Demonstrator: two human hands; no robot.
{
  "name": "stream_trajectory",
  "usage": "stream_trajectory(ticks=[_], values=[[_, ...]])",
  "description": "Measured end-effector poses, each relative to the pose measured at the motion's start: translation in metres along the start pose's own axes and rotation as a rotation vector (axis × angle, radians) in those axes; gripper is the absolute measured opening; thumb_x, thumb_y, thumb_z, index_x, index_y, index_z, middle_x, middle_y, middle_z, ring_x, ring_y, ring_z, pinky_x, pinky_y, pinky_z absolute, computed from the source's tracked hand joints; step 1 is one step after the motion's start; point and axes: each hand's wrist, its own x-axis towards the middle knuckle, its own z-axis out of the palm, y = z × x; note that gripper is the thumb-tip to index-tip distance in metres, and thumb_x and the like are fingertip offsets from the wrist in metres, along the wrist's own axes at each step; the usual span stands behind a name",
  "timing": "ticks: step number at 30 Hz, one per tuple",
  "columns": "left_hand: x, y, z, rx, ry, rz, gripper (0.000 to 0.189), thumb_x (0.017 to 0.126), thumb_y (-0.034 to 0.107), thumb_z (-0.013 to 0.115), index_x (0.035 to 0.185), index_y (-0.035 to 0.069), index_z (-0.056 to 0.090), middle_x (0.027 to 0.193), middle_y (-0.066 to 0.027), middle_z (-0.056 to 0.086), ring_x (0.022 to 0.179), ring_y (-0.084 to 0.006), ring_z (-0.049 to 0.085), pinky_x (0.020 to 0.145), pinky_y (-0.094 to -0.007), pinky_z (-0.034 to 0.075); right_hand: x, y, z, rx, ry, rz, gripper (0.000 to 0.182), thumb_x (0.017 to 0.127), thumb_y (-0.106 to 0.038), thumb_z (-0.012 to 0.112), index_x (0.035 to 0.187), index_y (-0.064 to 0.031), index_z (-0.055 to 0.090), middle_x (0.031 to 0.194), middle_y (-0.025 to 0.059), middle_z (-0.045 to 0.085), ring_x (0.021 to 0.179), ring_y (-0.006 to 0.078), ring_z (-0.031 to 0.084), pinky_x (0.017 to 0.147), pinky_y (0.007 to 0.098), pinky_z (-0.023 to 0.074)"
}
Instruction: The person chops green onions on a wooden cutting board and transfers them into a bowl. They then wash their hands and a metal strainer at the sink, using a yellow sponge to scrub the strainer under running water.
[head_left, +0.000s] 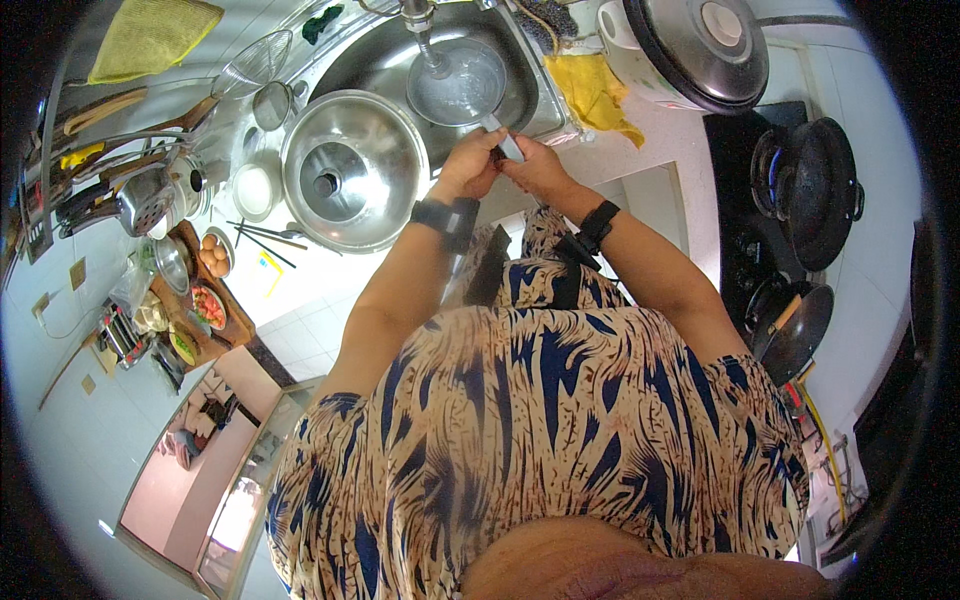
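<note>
A round metal pan or ladle (457, 86) with water in it is held under the faucet (420, 22), over the stainless steel sink (341, 64). Its pale handle (512, 147) runs towards me. My left hand (474, 163) is closed around the handle's upper part, near the bowl. On the handle's other side, my right hand (538, 169) grips it too, touching my left hand. Left of my hands stands a large steel bowl (390, 142) with a round, black-knobbed lid (330, 176) inside. Both wrists wear black bands.
Right of the sink lie a yellow cloth (596, 94) and a lidded pot (701, 45). Two woks, one farther (821, 195) and one nearer (795, 337), sit on the black stove, with a blue flame visible. Chopsticks (262, 244), eggs (214, 256) and chopped red food (208, 306) are at left.
</note>
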Motion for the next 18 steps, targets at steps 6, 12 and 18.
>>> stream_trajectory(ticks=[6,12,18], values=[[-0.001,-0.002,0.001,0.004,0.02,0.007,0.022,0.101,0.018,0.056,0.113,-0.001,0.057,0.106,-0.01,0.063,0.095,-0.0215,0.061,0.086,-0.0359,0.052,-0.001,0.001,-0.001,0.008,-0.031,0.015,0.046,0.083,-0.029,0.069,0.121,-0.0062,0.061,0.108,0.0199,0.07,0.102,0.0364,0.067,0.088,0.0427,0.0515],[-0.009,0.0,0.0,0.048,-0.011,0.006,0.022,0.1,0.02,0.058,0.11,0.001,0.058,0.104,-0.0093,0.063,0.09,-0.0199,0.06,0.078,-0.0348,0.05,-0.003,-0.001,-0.001,0.0,-0.035,0.001,0.041,0.084,-0.029,0.07,0.117,-0.007,0.062,0.105,0.0189,0.07,0.1,0.0355,0.068,0.086,0.0424,0.0519],[-0.026,0.009,0.022,0.017,0.019,0.035,0.02,0.1,0.02,0.057,0.108,0.002,0.058,0.1,-0.0077,0.062,0.088,-0.0181,0.059,0.075,-0.034,0.048,-0.009,-0.012,-0.006,0.073,-0.076,0.122,0.039,0.083,-0.027,0.071,0.116,-0.0076,0.064,0.103,0.0175,0.071,0.098,0.0318,0.069,0.084,0.0407,0.0523]])
